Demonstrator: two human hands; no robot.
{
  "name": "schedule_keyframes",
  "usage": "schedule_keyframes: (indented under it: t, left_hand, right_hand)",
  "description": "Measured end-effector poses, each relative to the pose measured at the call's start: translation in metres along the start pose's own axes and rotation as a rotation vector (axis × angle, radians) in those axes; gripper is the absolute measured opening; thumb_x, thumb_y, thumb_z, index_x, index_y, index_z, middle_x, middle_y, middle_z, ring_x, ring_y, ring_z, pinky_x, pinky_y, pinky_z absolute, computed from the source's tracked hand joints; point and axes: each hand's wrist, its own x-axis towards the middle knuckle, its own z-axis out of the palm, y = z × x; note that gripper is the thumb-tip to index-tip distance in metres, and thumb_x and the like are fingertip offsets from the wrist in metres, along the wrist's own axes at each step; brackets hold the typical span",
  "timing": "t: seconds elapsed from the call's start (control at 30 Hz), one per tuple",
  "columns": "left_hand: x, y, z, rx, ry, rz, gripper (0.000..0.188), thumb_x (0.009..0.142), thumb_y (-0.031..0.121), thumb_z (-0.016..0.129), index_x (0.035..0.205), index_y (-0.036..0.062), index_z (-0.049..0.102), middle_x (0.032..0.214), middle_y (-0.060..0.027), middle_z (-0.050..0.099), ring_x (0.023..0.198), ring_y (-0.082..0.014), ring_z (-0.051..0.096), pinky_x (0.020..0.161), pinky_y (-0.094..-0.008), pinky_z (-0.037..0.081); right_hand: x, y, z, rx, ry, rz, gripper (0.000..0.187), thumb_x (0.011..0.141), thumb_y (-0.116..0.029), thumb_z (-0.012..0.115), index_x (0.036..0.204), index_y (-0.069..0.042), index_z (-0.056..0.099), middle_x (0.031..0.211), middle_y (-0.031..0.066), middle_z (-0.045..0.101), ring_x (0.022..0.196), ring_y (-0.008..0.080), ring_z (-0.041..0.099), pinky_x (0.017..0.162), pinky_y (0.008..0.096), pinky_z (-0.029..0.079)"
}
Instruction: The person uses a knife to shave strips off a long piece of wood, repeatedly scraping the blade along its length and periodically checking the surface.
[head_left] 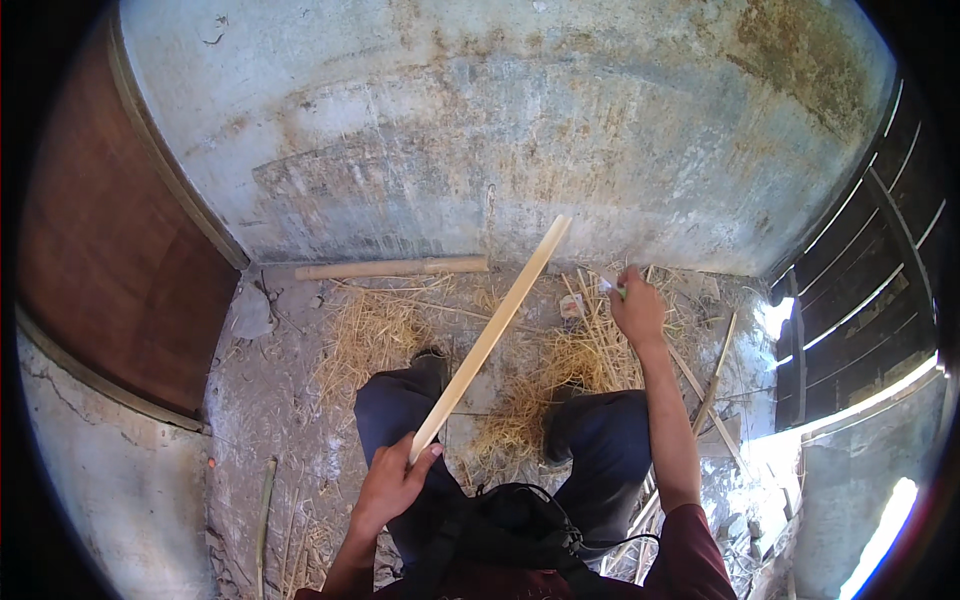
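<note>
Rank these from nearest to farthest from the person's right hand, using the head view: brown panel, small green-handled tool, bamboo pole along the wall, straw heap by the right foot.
1. Small green-handled tool: in the right hand.
2. Straw heap: on the floor by the right foot.
3. Bamboo pole: left, along the wall's base.
4. Brown panel: far left.

two grips, one left grip (397, 482) and one right grip (638, 306); one pale strip (495, 330); one small tool (617, 291)
also two dark trouser legs (605, 432), one round pole (395, 268), one greenish stick (266, 515), one reddish-brown panel (120, 220), one dark slatted panel (862, 285) and two main straw heaps (365, 335); the loose stalks are too tangled to count.
</note>
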Motion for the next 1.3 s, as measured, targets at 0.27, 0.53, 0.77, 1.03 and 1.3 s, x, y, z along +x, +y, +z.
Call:
schedule_keyframes:
  t: [0.27, 0.53, 0.77, 1.03, 1.3]
  left_hand:
    - [0.018, 0.009, 0.013, -0.011, -0.029, 0.035, 0.036, 0.11, 0.036, 0.068, 0.11, 0.0002, 0.07, 0.071, -0.0234, 0.063, 0.065, -0.0447, 0.065, 0.061, -0.0501, 0.046]
    - [0.029, 0.021, 0.022, 0.119, -0.05, 0.084, 0.039, 0.11, 0.038, 0.069, 0.101, -0.0003, 0.066, 0.071, -0.0252, 0.065, 0.07, -0.0487, 0.068, 0.062, -0.055, 0.047]
    - [0.037, 0.033, 0.016, 0.223, -0.048, 0.125, 0.041, 0.104, 0.041, 0.076, 0.109, 0.0015, 0.063, 0.072, -0.0215, 0.068, 0.069, -0.0453, 0.071, 0.063, -0.0534, 0.05]
    - [0.035, 0.028, -0.013, 0.112, 0.243, 0.292, 0.088, 0.078, 0.044, 0.1, 0.14, -0.0004, 0.057, 0.129, -0.0235, 0.072, 0.115, -0.0416, 0.074, 0.098, -0.0475, 0.059]
    - [0.002, -0.006, -0.068, 0.371, 0.305, 0.141, 0.089, 0.067, 0.056, 0.099, 0.137, 0.0102, 0.067, 0.134, -0.0136, 0.074, 0.126, -0.0396, 0.068, 0.11, -0.0517, 0.05]
  right_hand:
    - [-0.017, -0.069, -0.028, 1.112, -0.355, 0.203, 0.05, 0.103, -0.039, 0.079, 0.135, -0.002, 0.064, 0.073, -0.0013, 0.058, 0.057, 0.0075, 0.043, 0.052, 0.0269, 0.033]
    - [-0.039, -0.094, -0.033, 1.239, -0.608, -0.014, 0.049, 0.112, -0.044, 0.064, 0.135, -0.002, 0.072, 0.078, 0.0044, 0.069, 0.053, 0.0047, 0.036, 0.051, 0.0252, 0.028]
    - [-0.035, -0.084, -0.023, 1.3, -0.575, 0.084, 0.037, 0.112, -0.035, 0.066, 0.122, -0.001, 0.078, 0.079, 0.0065, 0.072, 0.053, 0.0044, 0.036, 0.05, 0.0256, 0.027]
    - [-0.028, -0.069, -0.023, 1.405, -0.477, 0.162, 0.032, 0.11, -0.029, 0.07, 0.119, 0.001, 0.077, 0.078, 0.0059, 0.071, 0.054, 0.0026, 0.035, 0.05, 0.024, 0.025]
    - [-0.022, -0.061, -0.03, 1.511, -0.335, 0.179, 0.032, 0.11, -0.026, 0.068, 0.118, 0.005, 0.076, 0.078, 0.0064, 0.07, 0.053, 0.0033, 0.035, 0.05, 0.0233, 0.026]
